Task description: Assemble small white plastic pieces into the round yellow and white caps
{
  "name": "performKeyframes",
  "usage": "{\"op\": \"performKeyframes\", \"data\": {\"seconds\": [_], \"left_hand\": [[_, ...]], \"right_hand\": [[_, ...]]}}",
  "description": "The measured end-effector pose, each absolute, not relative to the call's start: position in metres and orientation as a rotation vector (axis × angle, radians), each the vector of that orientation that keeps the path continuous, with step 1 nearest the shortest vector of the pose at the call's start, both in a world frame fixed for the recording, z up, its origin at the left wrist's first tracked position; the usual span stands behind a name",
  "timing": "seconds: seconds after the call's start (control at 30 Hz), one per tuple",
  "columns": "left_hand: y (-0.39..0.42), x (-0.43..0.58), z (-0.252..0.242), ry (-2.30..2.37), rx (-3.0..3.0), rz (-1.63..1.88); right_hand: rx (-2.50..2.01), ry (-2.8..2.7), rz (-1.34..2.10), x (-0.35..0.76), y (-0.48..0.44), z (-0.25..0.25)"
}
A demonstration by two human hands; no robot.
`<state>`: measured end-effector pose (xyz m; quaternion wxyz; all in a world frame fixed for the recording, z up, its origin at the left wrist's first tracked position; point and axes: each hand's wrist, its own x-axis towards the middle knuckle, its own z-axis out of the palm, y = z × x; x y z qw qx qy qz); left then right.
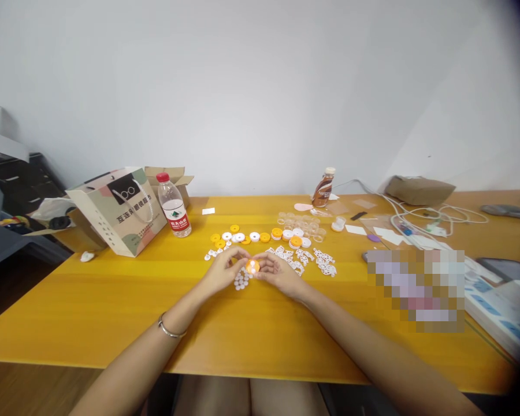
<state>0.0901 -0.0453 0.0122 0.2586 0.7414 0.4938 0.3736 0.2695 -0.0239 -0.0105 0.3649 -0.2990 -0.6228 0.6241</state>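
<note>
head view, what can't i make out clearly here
Head view only:
Small round orange-and-white plastic piece between left hand and right hand: underside turned away.
Beige paper bag with rope handles: inside hidden by its front.
Pixelated patch: covers whatever lies beneath.
Right forearm: cut off by bottom edge.

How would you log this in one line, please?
left hand: on orange disc; right hand: on same disc; white discs: on table

The held disc (252, 266) is orange with white patches; the row of discs (264, 237) mixes yellow and white, the cut-out pieces (327, 269) are white. The desk (112, 318) is yellow-brown, the bottle cap (162, 177) red, the paper bag (123, 216) cream with pink, green and black blocks.
</note>
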Motion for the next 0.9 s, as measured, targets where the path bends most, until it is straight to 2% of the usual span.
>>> {"op": "performKeyframes", "data": {"seconds": [0.2, 0.43, 0.63, 0.9], "left_hand": [[-0.049, 0.094, 0.016, 1.274, 2.098, 1.056], [-0.042, 0.097, 0.004, 1.313, 2.088, 1.229], [-0.023, 0.1, -0.014, 1.395, 2.127, 1.124], [0.03, 0.113, 0.003, 1.422, 2.555, 0.936]], "right_hand": [[-0.778, -1.597, 1.574, 0.27, -0.023, -0.008], [-0.861, -1.436, 1.365, 0.277, -0.008, -0.006], [-0.918, -1.368, 1.304, 0.279, -0.003, -0.011], [-0.869, -1.342, 1.361, 0.275, -0.008, -0.01]]}}
